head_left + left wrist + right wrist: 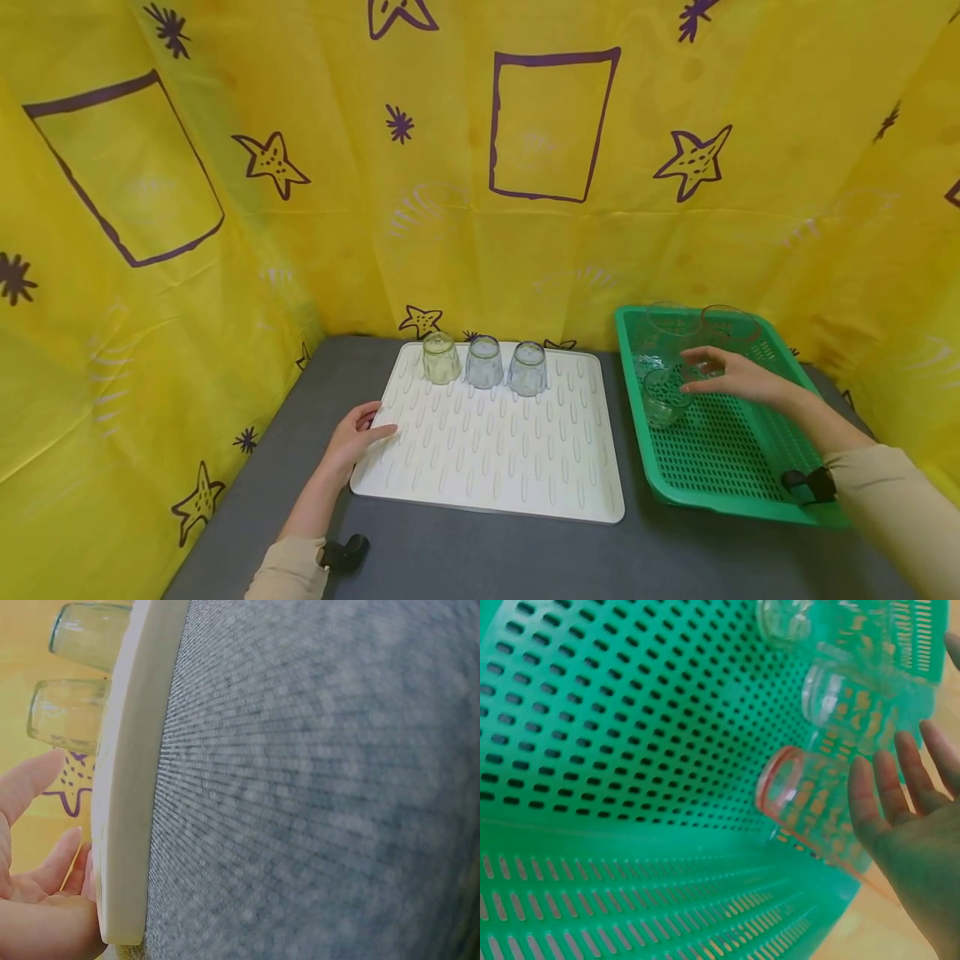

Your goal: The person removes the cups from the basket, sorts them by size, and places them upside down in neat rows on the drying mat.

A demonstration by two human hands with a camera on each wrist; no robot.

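My left hand [352,437] rests at the left edge of a white ridged drying tray [487,458]; its thumb lies over the top. In the left wrist view its fingers [56,862] are loosely bent beside the tray rim. Three tumblers stand upside down along the tray's back: a yellowish glass [441,360], a bluish glass [484,364] and another bluish glass [528,371]. My right hand [738,379] hovers over a green basket [652,467], fingers extended, holding nothing. Below its fingertips is a short clear glass [663,408]. Behind stand a taller clear glass [660,333] and a red-rimmed glass [810,799].
The basket has perforated walls and stands right of the tray, with a narrow gap between them. Both are on a dark grey table [480,554]. A yellow patterned curtain [450,250] hangs close behind and along the sides.
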